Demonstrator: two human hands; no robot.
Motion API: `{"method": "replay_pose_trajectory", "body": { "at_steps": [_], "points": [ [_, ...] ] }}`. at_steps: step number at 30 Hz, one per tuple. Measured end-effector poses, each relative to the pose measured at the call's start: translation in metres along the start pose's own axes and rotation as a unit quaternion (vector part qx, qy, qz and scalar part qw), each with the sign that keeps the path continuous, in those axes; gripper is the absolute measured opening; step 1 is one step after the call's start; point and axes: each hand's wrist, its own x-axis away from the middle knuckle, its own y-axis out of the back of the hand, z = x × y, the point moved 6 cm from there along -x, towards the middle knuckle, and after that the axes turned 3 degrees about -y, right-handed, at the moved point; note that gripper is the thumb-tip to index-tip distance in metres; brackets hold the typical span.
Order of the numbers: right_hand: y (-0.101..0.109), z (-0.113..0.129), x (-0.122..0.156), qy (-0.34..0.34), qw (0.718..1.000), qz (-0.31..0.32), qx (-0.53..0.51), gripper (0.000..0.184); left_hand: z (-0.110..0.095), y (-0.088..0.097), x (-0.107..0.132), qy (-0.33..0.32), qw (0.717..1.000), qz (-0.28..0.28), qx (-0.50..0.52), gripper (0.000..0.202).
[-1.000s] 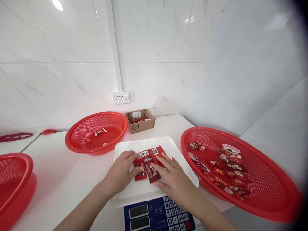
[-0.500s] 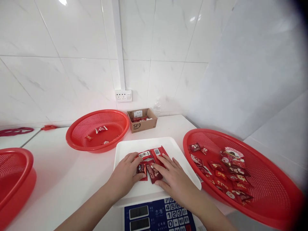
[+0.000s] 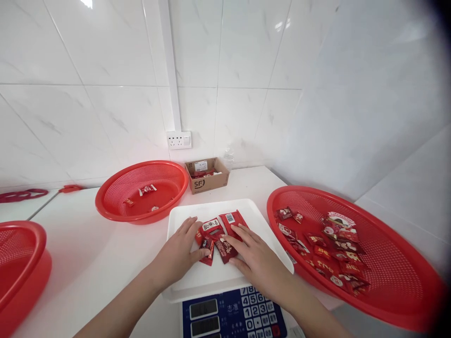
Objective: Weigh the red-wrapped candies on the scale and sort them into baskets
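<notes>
Several red snack packets lie close together on a white scale tray (image 3: pixel 253 211). My left hand (image 3: pixel 178 251) is open at their left side, its thumb touching a small shiny red packet (image 3: pixel 208 251). My right hand (image 3: pixel 259 256) is open too, fingers lying flat across the right side of the group. Under its fingertips are a dark red packet (image 3: pixel 224 250) and a larger red packet with a barcode (image 3: pixel 230 218). Between the hands, at the back, lies a red packet with a white label (image 3: pixel 211 225). Parts of the packets are hidden by my fingers.
The scale's blue keypad panel (image 3: pixel 232 307) faces me. On the right is a red basket (image 3: pixel 394 253) with many packets; at back left, a red basket (image 3: pixel 116 188) with a few. Another red basket (image 3: pixel 21 267) is at far left. A cardboard box (image 3: pixel 210 183) stands by the wall.
My left hand has shifted slightly left and its fingers have drawn back, showing more of the packets. The small shiny packet is turned a little. My right hand stays over the right-hand packets.
</notes>
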Motion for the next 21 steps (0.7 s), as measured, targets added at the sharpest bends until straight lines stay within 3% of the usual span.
{"method": "replay_pose_trajectory", "body": {
  "at_steps": [4, 12, 18, 21],
  "points": [
    [0.000, -0.001, 0.001, 0.002, 1.000, -0.008, -0.007, 0.048, -0.002, 0.000, 0.001, 0.008, 1.000, -0.007, 0.016, 0.054],
    [-0.005, -0.005, 0.001, 0.029, 0.998, -0.057, -0.004, 0.046, -0.011, -0.007, 0.001, -0.049, 0.998, 0.001, 0.036, 0.050],
    [-0.006, -0.002, -0.004, -0.003, 0.998, -0.065, 0.012, 0.056, -0.018, -0.007, -0.001, -0.088, 0.996, 0.020, 0.014, 0.048],
    [-0.007, 0.003, -0.005, -0.008, 0.997, -0.067, 0.025, 0.049, -0.019, -0.007, -0.002, -0.081, 0.996, 0.022, 0.009, 0.052]
  ]
}}
